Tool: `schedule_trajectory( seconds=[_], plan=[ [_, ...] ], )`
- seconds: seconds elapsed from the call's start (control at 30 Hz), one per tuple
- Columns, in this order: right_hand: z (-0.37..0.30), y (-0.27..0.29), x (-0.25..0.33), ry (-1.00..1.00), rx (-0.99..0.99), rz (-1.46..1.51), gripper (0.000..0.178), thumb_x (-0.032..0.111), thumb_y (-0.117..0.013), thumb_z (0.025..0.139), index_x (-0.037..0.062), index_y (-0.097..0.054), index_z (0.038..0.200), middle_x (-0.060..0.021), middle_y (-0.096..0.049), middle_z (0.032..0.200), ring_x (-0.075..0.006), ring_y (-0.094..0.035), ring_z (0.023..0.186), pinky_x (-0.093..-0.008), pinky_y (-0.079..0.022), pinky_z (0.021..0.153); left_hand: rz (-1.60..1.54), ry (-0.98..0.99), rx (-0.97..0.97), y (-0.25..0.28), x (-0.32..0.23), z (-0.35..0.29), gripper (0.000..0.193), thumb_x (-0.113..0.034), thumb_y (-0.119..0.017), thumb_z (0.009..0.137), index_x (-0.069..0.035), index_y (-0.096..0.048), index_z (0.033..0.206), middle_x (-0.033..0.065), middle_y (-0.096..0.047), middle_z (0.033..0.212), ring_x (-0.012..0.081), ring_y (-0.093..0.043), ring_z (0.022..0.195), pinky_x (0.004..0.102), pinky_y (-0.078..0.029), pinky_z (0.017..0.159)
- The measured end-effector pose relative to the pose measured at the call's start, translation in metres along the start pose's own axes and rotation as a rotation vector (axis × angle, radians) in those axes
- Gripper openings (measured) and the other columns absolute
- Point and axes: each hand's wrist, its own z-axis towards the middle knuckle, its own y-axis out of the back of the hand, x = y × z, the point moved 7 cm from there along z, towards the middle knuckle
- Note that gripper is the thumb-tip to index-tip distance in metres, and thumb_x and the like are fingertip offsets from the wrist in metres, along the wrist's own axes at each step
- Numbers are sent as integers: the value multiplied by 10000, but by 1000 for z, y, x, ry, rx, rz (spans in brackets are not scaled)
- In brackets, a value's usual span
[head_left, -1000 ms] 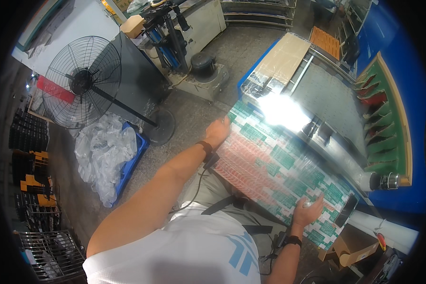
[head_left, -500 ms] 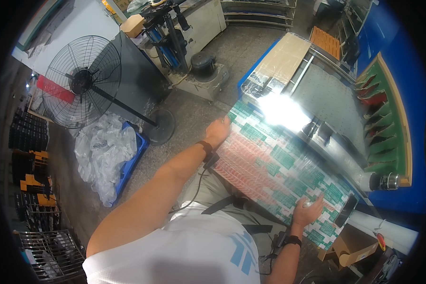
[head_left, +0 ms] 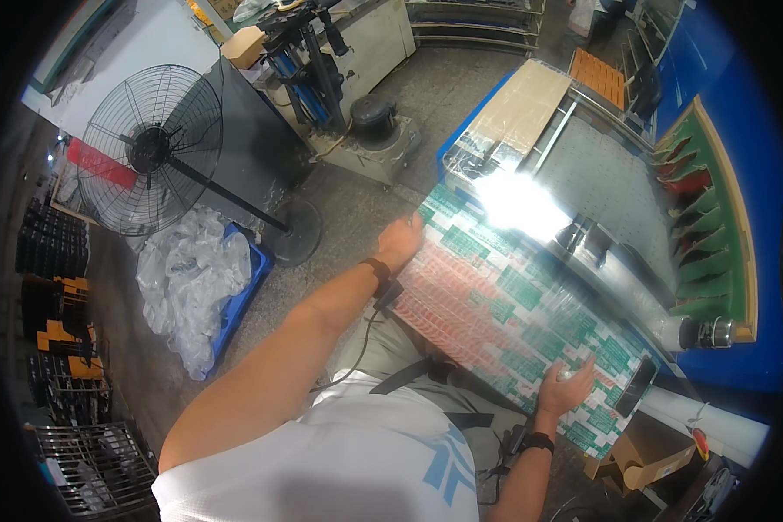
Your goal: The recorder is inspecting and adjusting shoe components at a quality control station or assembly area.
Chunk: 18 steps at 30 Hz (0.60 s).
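Note:
A long ledge (head_left: 496,300) covered in green, white and red printed film slants in front of me, under a clear shiny layer. My left hand (head_left: 401,240) is closed at its far left corner, fingers curled against the edge. Near the right end, my right hand (head_left: 567,388) rests on the printed surface. Its thumb and fingers bend around a small whitish thing that I cannot make out. A dark flat rectangle (head_left: 637,386) lies just right of that hand. Beyond the ledge runs a metal roller (head_left: 626,274), and a bright glare hides part of the machine.
A grey machine bed (head_left: 596,165) and a cardboard-topped panel (head_left: 522,104) lie beyond. To my left stand a fan (head_left: 152,150) and a blue tray (head_left: 250,278) heaped with clear plastic (head_left: 187,283). An open cardboard box (head_left: 648,452) sits below the ledge's right end.
Both my hands stay in the same places on the ledge. At the top right, a person in the background has shifted and shows more.

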Motion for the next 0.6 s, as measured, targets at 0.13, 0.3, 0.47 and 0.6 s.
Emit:
schedule_trajectory(
  seconds=[0.13, 0.3, 0.47, 0.6],
  plan=[
    [0, 0, 0, -7, 8, -2, 834, 260, -760, 922, -20, -462, 1648, -216, -684, 1316, -391, -653, 1213, -532, -490, 1104, -4, 1, -2, 0, 0, 0, 713, -572, -370, 1133, -4, -745, 1349, 341, -758, 1250, 521, -716, 1216, 585, -537, 1090],
    [0, 1, 1, 16, -17, -9, 832, 260, -759, 923, -14, -461, 1650, -214, -681, 1312, -390, -652, 1212, -533, -490, 1105, 9, 7, 15, 1, -1, -1, 717, -576, -367, 1134, -6, -745, 1348, 339, -758, 1248, 521, -715, 1217, 584, -536, 1093],
    [0, -1, 0, -21, 20, -10, 829, 264, -753, 926, -12, -461, 1651, -212, -678, 1311, -389, -649, 1215, -528, -488, 1109, -16, 25, 28, 2, -2, -2, 703, -537, -404, 1115, 37, -742, 1339, 362, -741, 1270, 523, -706, 1235, 560, -524, 1111],
    [0, 1, 2, -13, 10, -11, 831, 266, -754, 925, -11, -461, 1652, -212, -678, 1313, -387, -650, 1215, -528, -486, 1111, -12, 7, 14, 5, -4, -4, 718, -562, -386, 1124, 24, -745, 1330, 354, -749, 1257, 524, -711, 1227, 575, -532, 1098]
  ],
)
